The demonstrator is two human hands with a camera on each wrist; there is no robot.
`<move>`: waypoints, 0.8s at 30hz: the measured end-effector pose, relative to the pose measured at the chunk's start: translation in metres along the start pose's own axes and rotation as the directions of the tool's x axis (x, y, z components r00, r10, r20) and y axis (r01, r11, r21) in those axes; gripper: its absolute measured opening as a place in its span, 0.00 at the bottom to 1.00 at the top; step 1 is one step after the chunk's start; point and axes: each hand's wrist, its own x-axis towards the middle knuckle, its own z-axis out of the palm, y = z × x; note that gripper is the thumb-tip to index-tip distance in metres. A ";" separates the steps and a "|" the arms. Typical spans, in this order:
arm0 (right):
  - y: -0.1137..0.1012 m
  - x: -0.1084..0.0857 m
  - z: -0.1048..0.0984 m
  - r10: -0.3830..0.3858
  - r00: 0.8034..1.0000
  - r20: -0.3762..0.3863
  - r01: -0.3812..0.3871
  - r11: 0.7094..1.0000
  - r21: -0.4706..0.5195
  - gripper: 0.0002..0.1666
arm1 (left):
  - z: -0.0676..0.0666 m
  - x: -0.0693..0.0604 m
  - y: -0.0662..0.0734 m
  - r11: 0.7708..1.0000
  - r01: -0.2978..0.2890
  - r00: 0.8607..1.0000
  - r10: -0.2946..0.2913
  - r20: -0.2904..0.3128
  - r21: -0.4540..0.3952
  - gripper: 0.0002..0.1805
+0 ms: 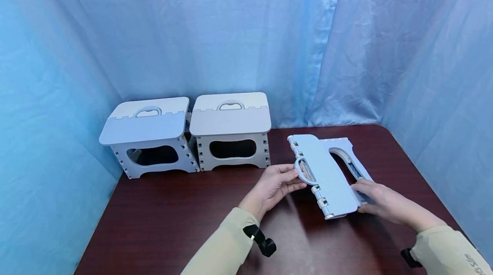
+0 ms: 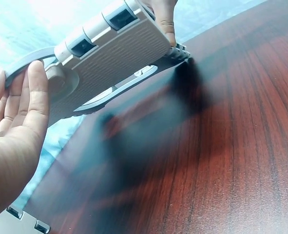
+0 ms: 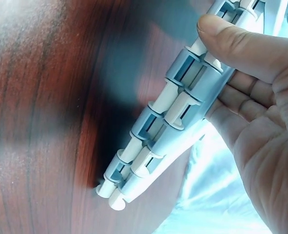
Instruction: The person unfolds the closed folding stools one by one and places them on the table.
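1. Good handling here, I judge, means both hands working evenly: the left hand (image 1: 275, 183) steadying the handle (image 2: 29, 58) while the right hand (image 1: 385, 204) controls the leg side, so that the folding stool (image 1: 327, 172) does not twist.
2. Fingertips are best kept out of the gaps between the hinges (image 3: 146, 124), which could nip them; the right thumb lies right over these.
3. The left hand is nearly closed, thumb above and fingers below, pinching the handle.
4. The right hand is partly curled, gripping the leg side, thumb over the hinged edge.
5. The stool lies between the two hands, folded nearly flat and tilted, its handle edge raised above the bench (image 1: 173, 219); whether its far end touches down I cannot tell.
6. Two unfolded stools (image 1: 231, 120) stand side by side, well to the left.
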 end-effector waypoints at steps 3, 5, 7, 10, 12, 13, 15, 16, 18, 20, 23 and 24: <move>-0.002 0.001 -0.001 -0.013 1.000 -0.001 0.013 1.000 0.017 0.30 | -0.001 -0.001 0.003 1.000 -0.007 1.000 0.007 0.009 0.005 0.17; -0.003 0.002 -0.001 -0.031 0.999 -0.012 0.032 0.999 0.021 0.30 | -0.002 -0.002 0.004 1.000 -0.011 1.000 0.011 0.010 0.007 0.17; -0.004 0.002 0.000 -0.054 0.998 -0.033 0.055 0.998 0.020 0.30 | -0.002 -0.003 0.006 1.000 -0.014 1.000 0.013 0.010 0.004 0.17; -0.006 0.003 0.000 -0.077 0.996 -0.052 0.078 0.997 0.017 0.31 | -0.002 -0.004 0.008 1.000 -0.020 1.000 0.020 0.016 -0.003 0.16; -0.007 0.003 0.000 -0.084 0.995 -0.059 0.085 0.996 0.017 0.31 | -0.001 -0.005 0.010 1.000 -0.024 0.999 0.024 0.021 -0.006 0.16; -0.007 0.004 -0.001 -0.085 0.995 -0.059 0.087 0.996 0.020 0.31 | -0.001 -0.005 0.011 1.000 -0.027 0.999 0.027 0.024 -0.005 0.16; -0.008 0.004 -0.001 -0.090 0.994 -0.063 0.091 0.996 0.020 0.31 | -0.001 -0.006 0.013 1.000 -0.029 0.999 0.029 0.031 -0.003 0.16; -0.009 0.003 -0.001 -0.092 0.993 -0.068 0.093 0.996 0.014 0.31 | 0.000 -0.006 0.014 1.000 -0.028 0.999 0.029 0.035 -0.003 0.16; -0.010 0.003 0.000 -0.097 0.992 -0.080 0.098 0.995 0.007 0.31 | 0.000 -0.007 0.015 1.000 -0.027 0.999 0.027 0.043 -0.002 0.16; -0.010 0.003 0.000 -0.103 0.991 -0.089 0.104 0.995 0.008 0.31 | 0.000 -0.007 0.016 1.000 -0.028 0.998 0.028 0.051 0.000 0.16; -0.011 0.002 0.002 -0.114 0.988 -0.103 0.116 0.993 0.014 0.32 | 0.001 -0.008 0.018 0.999 -0.038 0.997 0.038 0.061 0.005 0.16; -0.011 0.002 0.002 -0.117 0.987 -0.107 0.120 0.993 0.020 0.32 | 0.001 -0.009 0.018 0.999 -0.039 0.997 0.039 0.064 0.005 0.16</move>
